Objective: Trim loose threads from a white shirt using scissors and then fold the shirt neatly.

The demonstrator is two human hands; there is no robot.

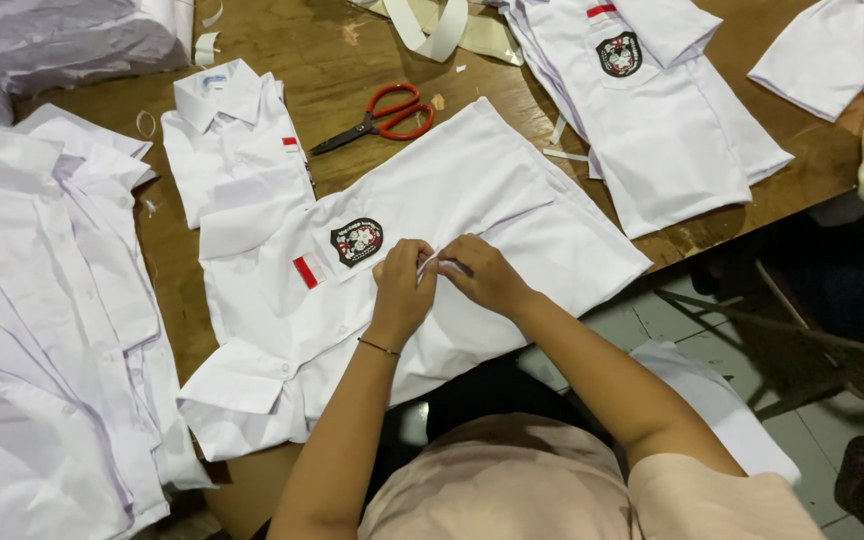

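From the head camera, the white shirt [472, 215] lies flat on the table [332, 70], just below the orange scissors [382, 115]. The left hand [404, 285] and right hand [484, 273] pinch its front edge together, right of the badge [357, 241]. Best keep the cloth taut and both grips close.

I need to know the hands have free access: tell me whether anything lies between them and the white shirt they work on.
Nothing visible does. The left hand and right hand already pinch the white shirt; the scissors lie apart.
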